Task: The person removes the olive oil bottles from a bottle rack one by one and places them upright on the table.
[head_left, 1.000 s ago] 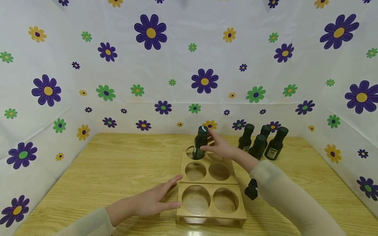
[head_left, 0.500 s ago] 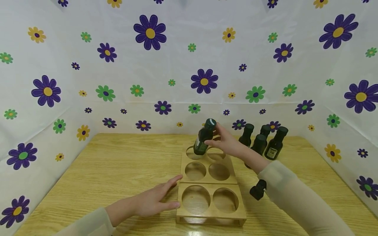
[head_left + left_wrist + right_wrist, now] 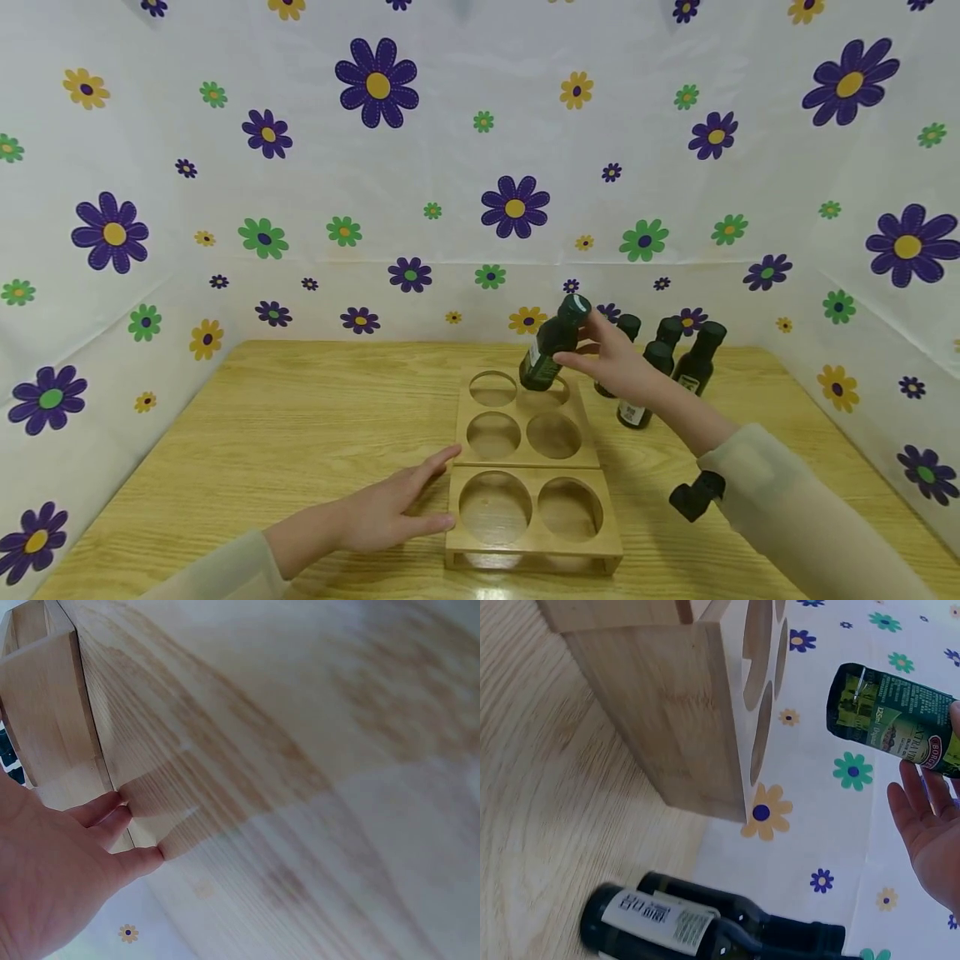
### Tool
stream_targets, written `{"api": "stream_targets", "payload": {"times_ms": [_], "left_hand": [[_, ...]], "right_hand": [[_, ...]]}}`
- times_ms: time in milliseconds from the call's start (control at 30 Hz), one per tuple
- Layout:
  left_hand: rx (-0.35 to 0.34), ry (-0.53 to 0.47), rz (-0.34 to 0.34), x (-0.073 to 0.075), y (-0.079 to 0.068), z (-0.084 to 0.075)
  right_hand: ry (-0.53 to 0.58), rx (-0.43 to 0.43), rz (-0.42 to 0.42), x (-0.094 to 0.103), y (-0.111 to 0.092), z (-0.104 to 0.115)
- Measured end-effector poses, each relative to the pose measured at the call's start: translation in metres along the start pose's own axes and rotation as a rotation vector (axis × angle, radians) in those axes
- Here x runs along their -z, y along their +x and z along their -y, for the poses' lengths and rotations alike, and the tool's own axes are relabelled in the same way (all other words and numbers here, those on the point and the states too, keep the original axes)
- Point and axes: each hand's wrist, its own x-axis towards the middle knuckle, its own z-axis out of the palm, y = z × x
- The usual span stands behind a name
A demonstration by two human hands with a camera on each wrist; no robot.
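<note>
My right hand [image 3: 611, 362] grips a dark green glass bottle [image 3: 553, 346] by its upper part. The bottle leans, cap up to the right, and hangs over the back right hole of a stepped wooden bottle rack [image 3: 528, 464]. In the right wrist view the bottle [image 3: 892, 712] shows a green olive oil label, and its base is clear of the rack [image 3: 660, 712]. My left hand [image 3: 386, 508] rests with spread fingers against the rack's left side. The left wrist view has those fingertips [image 3: 142, 859] at the rack's lower edge on the table.
Several more dark bottles [image 3: 696, 358] stand upright at the back right of the wooden table [image 3: 330, 400]. One bottle [image 3: 656, 919] shows a white barcode label. A black wrist camera [image 3: 697, 496] sits below my right sleeve. Flower-printed cloth [image 3: 420, 167] walls in the back and sides.
My right hand has lifted the bottle out of the back left hole and carried it up and to the right, tilting it. The left hand has stayed at the rack.
</note>
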Motion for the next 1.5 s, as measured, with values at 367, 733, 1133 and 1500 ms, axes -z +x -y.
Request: {"api": "stream_targets", "payload": {"times_ms": [367,733,1133,1500], "left_hand": [[0.003,0.006,-0.001,-0.001,-0.001,0.000],[-0.002,-0.010,-0.004,-0.001,-0.001,0.001],[-0.008,0.010,-0.008,-0.001,0.000,0.001],[-0.012,0.001,0.001,-0.001,0.001,0.002]], "right_hand": [[-0.113,-0.052,-0.064,0.026,-0.041,-0.001],[-0.155,-0.009,-0.164,0.042,-0.080,-0.018],[-0.202,0.001,-0.193,0.058,-0.113,-0.037],[-0.240,-0.067,-0.169,0.072,-0.125,-0.060]]}}
